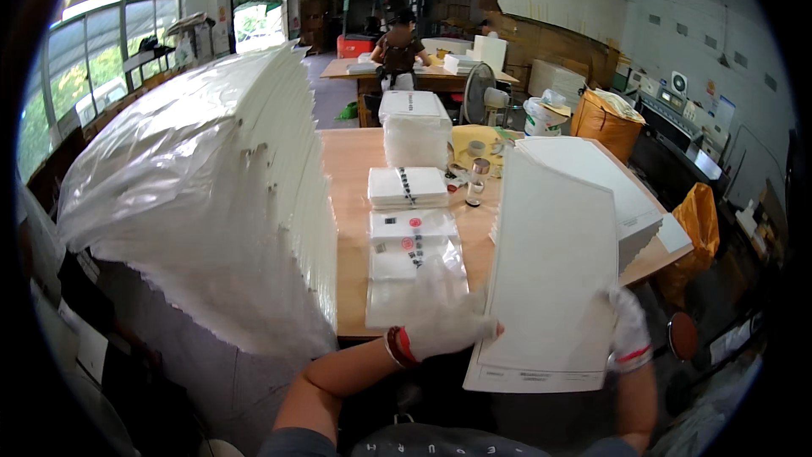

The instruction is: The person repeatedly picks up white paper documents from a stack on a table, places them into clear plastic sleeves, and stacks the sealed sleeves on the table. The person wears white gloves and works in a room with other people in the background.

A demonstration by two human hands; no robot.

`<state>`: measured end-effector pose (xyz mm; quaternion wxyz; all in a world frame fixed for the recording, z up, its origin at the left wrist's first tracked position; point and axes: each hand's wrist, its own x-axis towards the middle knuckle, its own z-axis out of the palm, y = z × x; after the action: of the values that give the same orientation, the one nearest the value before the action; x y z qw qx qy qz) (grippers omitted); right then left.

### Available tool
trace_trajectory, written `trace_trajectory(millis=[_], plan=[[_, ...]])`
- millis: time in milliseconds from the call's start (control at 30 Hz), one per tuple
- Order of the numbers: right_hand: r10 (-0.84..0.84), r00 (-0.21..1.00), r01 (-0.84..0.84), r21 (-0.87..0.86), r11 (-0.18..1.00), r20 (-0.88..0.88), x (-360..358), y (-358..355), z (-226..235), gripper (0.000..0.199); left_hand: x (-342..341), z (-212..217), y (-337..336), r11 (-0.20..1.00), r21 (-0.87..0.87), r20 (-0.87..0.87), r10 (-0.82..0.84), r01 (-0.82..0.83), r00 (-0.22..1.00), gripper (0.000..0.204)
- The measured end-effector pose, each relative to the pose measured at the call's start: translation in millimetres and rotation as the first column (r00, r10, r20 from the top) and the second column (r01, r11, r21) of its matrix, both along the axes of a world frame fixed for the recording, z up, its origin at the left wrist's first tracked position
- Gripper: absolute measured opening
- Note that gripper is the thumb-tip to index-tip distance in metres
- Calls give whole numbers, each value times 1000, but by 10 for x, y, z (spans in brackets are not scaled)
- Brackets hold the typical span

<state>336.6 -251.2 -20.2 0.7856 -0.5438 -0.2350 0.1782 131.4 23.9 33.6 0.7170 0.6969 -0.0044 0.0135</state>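
Left hand: the gloved left hand [444,322] is clenched on the near left edge of a white sheet [550,279], fingers spread over its face, thumb side toward the bottom corner.
Right hand: the gloved right hand [628,330] pinches the same sheet at its near right edge — fingers wrapped round from behind, so only the back of the glove shows.
Sheet: held up, tilted toward the camera, in the near right of the view, its top reaching up in front of the stack behind it; a thin line of print runs along its bottom edge.
Paper stack: a flat stack of white sheets [622,195] lies on the right part of the wooden table [351,203], just behind the held sheet.
Bagged packs: clear-wrapped white packs [413,267] lie in a row down the middle of the table, from just beside the left hand to a taller wrapped pile [414,129] at the far end.
Big bundle: a large fanned bundle of white sheets under clear plastic [211,186] fills the left side, near the camera.
Small items: a small bottle [476,185] stands between the packs and the stack.
Far off: a person [397,49] stands at a farther table — well apart from the hands; a fan [479,89] sits near that table.
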Motion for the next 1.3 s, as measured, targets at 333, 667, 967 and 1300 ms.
trace_trajectory(millis=[333, 667, 967, 1300], plan=[[-159, 751, 386, -230, 893, 641, -1043, 917, -1219, 43, -64, -1361, -524, 568, 602, 630, 95, -562, 771, 81], [293, 500, 204, -440, 875, 815, -822, 594, -1222, 28, 435, -1715, 1381, 901, -93, -46, 422, -424, 905, 43], [662, 566, 374, -869, 324, 491, -353, 1442, -2303, 47, 503, -1754, -67, 567, 774, 267, 114, -283, 957, 28], [443, 734, 480, -854, 200, 516, -223, 2466, -2438, 48, -49, -2855, 887, -179, 892, 448, 218, -416, 867, 40]])
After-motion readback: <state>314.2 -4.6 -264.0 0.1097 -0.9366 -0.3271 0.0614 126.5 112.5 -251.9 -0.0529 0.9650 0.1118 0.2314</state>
